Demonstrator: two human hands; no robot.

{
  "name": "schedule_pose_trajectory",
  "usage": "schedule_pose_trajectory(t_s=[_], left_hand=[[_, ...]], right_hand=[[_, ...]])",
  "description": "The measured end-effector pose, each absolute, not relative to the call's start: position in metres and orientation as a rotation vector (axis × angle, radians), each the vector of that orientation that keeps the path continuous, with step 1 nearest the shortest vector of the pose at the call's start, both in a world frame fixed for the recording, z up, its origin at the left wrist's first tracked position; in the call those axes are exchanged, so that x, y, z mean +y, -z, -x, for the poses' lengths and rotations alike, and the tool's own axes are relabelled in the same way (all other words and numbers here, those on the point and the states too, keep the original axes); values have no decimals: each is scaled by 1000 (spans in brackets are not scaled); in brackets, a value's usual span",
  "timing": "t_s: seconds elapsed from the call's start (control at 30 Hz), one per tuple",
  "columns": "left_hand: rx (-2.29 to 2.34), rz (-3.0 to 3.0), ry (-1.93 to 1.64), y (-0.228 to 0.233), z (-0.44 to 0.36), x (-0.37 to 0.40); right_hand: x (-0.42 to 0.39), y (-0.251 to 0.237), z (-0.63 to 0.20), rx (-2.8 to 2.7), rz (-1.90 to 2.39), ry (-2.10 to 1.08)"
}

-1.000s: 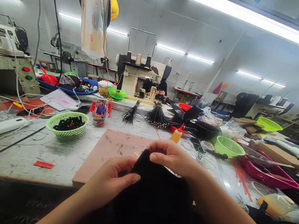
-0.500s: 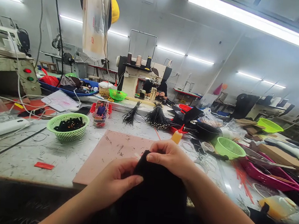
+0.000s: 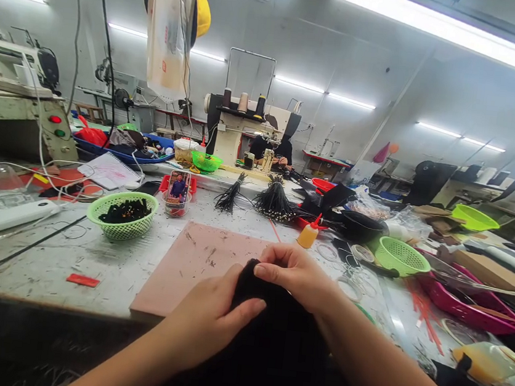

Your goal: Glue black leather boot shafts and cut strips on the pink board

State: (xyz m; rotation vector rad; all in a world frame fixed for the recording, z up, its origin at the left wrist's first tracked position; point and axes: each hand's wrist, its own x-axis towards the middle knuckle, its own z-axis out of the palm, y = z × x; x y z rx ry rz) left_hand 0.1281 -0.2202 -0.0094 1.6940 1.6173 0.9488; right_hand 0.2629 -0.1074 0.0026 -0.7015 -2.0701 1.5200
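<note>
A piece of black fabric (image 3: pixel 269 331) hangs between my two hands and spreads down towards my lap, where it merges with other dark areas. My right hand (image 3: pixel 297 276) pinches its top edge between thumb and fingers. My left hand (image 3: pixel 219 306) is closed round the left side, its thumb lying across the front and its other fingers mostly hidden behind. Beyond the hands a pink board (image 3: pixel 193 263) lies on the worktable (image 3: pixel 43 274); the fabric is held over its near right part.
Left stand a light green basket (image 3: pixel 121 227) of small black pieces and a phone (image 3: pixel 177 187). Ahead are black cord bundles (image 3: pixel 275 201), a glue bottle (image 3: pixel 309 233) and a sewing machine (image 3: pixel 231 134), with a person behind it. Right are a green basket (image 3: pixel 401 257) and a magenta basket (image 3: pixel 449 301).
My left thumb has slid right and further over the fabric, and the top edge now looks bunched and rounded. My right hand keeps its pinch. The whole view has shifted slightly.
</note>
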Motion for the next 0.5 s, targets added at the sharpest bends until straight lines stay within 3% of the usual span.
schedule_pose_trajectory(t_s=[0.5], left_hand=[[1462, -1732, -1111, 31, -135, -217]], right_hand=[[-128, 4, -271, -2296, 800, -859]])
